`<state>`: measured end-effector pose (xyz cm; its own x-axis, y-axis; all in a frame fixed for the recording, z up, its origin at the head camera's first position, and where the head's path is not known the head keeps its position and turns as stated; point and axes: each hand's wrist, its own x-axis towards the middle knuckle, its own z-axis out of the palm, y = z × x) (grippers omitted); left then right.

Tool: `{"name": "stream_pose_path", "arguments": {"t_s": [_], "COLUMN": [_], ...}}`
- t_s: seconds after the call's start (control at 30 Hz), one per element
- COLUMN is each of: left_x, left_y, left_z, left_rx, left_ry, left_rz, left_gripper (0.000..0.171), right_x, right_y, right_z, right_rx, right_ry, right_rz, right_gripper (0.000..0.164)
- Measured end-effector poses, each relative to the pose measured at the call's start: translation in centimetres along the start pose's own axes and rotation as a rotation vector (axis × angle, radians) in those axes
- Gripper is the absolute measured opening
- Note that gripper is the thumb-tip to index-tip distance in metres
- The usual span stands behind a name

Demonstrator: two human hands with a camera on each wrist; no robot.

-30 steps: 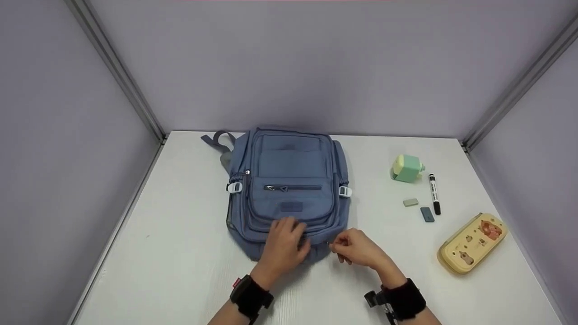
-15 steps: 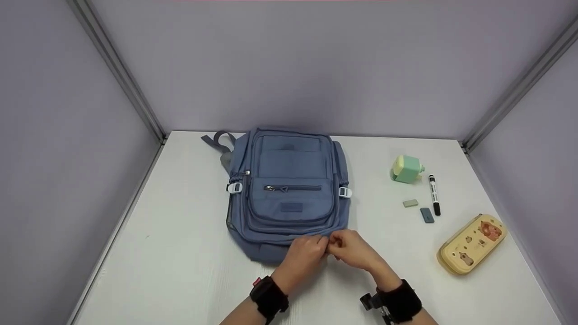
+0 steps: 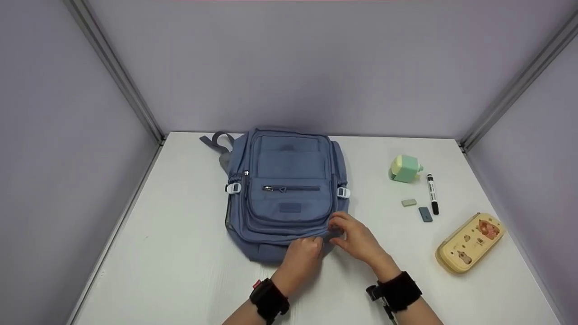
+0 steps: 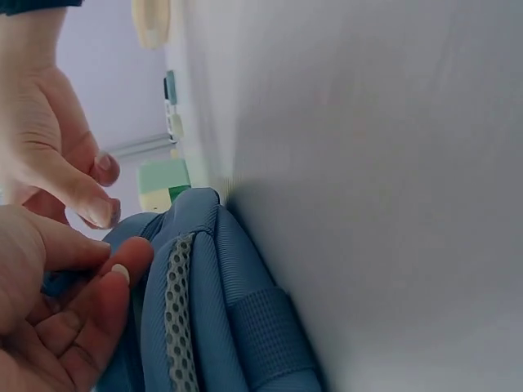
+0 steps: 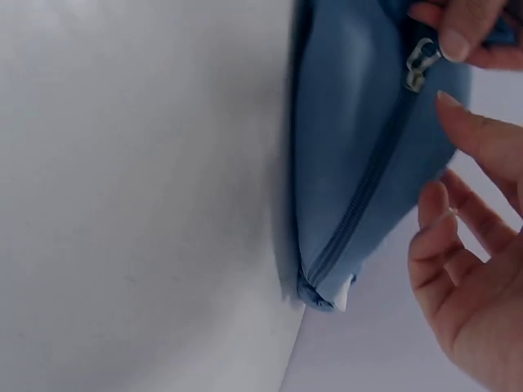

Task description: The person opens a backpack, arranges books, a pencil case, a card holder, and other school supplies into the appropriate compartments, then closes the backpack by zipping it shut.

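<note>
A blue backpack point(image 3: 291, 162) lies flat on the white table, front pockets up. At its lower right edge my left hand point(image 3: 301, 258) pinches a zipper pull with thumb and forefinger. The metal slider point(image 5: 417, 69) of that zipper shows in the right wrist view, close to my left fingertips, with the zipper track point(image 5: 359, 200) running along the bag's side. My right hand point(image 3: 359, 238) is just right of it at the bag's lower right corner, fingers loosely bent and thumb apart, holding nothing. In the left wrist view, grey mesh point(image 4: 178, 314) lines the bag's back.
To the right are a green and yellow bottle-like item point(image 3: 405, 169), a black and white marker point(image 3: 432, 194), two small blocks like erasers, one pale point(image 3: 409, 202) and one dark point(image 3: 425, 214), and a yellow pencil case point(image 3: 470, 243). Walls enclose the table's back and sides.
My left hand moved right along the bag's bottom edge to the zipper and took hold of its pull. My right hand let go and spread its fingers, moving slightly up the bag's side.
</note>
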<state>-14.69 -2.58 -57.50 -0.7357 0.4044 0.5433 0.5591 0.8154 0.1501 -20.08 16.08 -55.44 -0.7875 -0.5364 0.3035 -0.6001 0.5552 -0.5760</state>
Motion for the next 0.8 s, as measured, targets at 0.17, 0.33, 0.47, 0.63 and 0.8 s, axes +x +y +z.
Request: {"name": "stream_pose_path", "arguments": {"t_s": [0.17,0.33,0.47,0.63,0.8], "left_x": [-0.2,-0.4,-0.7,-1.7,-2.7], "left_y": [-0.2,-0.9,-1.6,-2.5,-3.9], "left_z": [-0.5,-1.6,-2.8,-4.2,-5.4], "left_rx": [0.008,-0.058,-0.122,-0.164,-0.203], "left_ry": [0.001,0.006,-0.036,-0.053,-0.019], "left_rz": [-0.036,-0.091,-0.134,-0.150,-0.155], "left_gripper": [0.019,0.023,0.023,0.024,0.021], "right_x": [0.2,0.4,0.4,0.3,0.0], "right_y": [0.1,0.2,0.3,0.6,1.1], "right_z": [0.8,0.9,0.9,0.7,0.3], "right_rx": [-0.178,-0.221,-0.228,-0.214,-0.216], "right_ry": [0.075,0.133,0.149,0.140,0.147], "right_rz": [-0.023,-0.038,-0.056,-0.057,-0.017], "right_gripper": [0.030,0.025,0.025,0.023,0.023]}}
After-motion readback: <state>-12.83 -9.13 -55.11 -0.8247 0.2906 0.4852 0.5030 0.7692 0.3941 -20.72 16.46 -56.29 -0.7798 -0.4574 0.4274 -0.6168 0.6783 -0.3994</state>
